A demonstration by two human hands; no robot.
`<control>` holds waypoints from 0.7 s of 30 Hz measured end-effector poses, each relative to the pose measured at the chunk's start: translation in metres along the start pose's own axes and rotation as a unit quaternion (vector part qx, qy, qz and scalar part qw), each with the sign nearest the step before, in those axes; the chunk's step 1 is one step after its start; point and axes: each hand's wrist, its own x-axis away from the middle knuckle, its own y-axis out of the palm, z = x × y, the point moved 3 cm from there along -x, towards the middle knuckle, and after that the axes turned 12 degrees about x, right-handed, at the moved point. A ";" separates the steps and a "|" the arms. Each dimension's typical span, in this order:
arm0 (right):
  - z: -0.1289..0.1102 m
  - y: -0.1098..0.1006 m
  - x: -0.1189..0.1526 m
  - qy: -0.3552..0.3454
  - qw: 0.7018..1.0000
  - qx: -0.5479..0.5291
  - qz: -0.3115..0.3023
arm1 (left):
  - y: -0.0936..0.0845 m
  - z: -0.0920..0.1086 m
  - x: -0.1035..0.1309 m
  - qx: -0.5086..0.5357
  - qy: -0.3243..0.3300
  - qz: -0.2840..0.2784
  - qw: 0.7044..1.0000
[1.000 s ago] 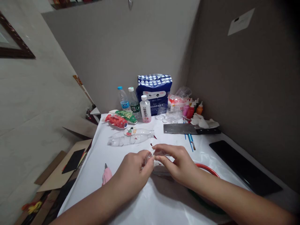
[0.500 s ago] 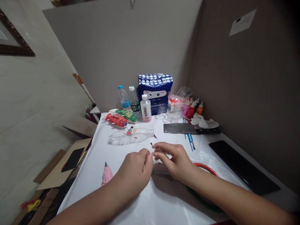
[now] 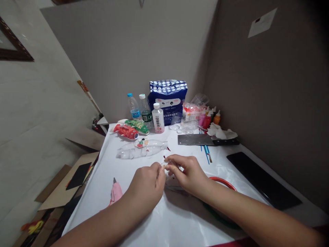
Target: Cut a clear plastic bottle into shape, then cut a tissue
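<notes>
My left hand (image 3: 149,181) is closed around a clear plastic piece (image 3: 171,169) in front of me, thumb and fingers pressed together. On the piece's other side, my right hand (image 3: 187,173) pinches it with thumb and forefinger. The hands meet at the fingertips, and much of the piece is hidden behind them. Just beyond them, a clear plastic bottle (image 3: 151,148) lies on its side. A small palette with colored dabs (image 3: 141,143) is at that bottle. The pink glue gun (image 3: 116,192) lies left of my left hand, partly hidden by my forearm.
A cleaver (image 3: 195,139) and thin brushes (image 3: 207,154) lie beyond my right hand. Upright bottles (image 3: 158,120), a blue bag (image 3: 168,92) and paint bottles (image 3: 207,120) stand at the back. Red and green fish-shaped crafts (image 3: 125,131) lie back left. A black slab (image 3: 262,180) is at right.
The view has shifted slightly, so the table's items appear a little further left. Both hands keep hold of the clear piece, with the fingertips slightly closer together.
</notes>
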 end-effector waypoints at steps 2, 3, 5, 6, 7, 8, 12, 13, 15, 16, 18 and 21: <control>0.001 0.001 -0.001 -0.001 1.000 0.004 0.001 | 0.000 0.001 0.000 -0.010 -0.003 0.003 1.000; 0.001 0.001 -0.001 -0.002 1.000 0.007 0.003 | 0.001 0.002 0.001 -0.014 -0.004 0.006 1.000; 0.001 0.001 0.000 -0.004 1.000 0.013 0.007 | 0.001 0.003 0.001 -0.023 -0.005 0.012 1.000; 0.000 0.001 0.000 -0.006 1.000 0.017 0.009 | 0.001 0.004 0.002 -0.027 -0.004 0.015 1.000; 0.000 0.001 0.000 -0.009 1.000 0.021 0.011 | 0.001 0.004 0.002 -0.031 -0.004 0.016 0.999; -0.001 0.001 0.000 -0.011 1.000 0.025 0.013 | 0.002 0.004 0.002 -0.035 -0.003 0.017 0.999; -0.001 0.001 0.002 -0.025 0.999 0.043 0.021 | 0.005 -0.001 0.000 -0.051 0.006 0.013 0.999; 0.000 0.002 0.002 -0.030 0.998 0.049 0.024 | 0.007 -0.003 -0.001 -0.055 0.008 0.009 0.998; 0.002 0.004 0.002 -0.040 0.997 0.060 0.031 | 0.008 -0.005 -0.003 -0.063 0.012 0.007 0.998; 0.004 0.005 0.002 -0.046 0.996 0.066 0.036 | 0.009 -0.006 -0.003 -0.067 0.016 0.008 0.998; 0.006 0.004 0.001 -0.062 0.994 0.076 0.044 | 0.008 -0.006 -0.002 -0.072 0.028 0.018 0.997; 0.005 -0.002 0.000 -0.098 0.991 0.085 0.031 | 0.006 -0.003 0.002 -0.067 0.046 0.037 0.996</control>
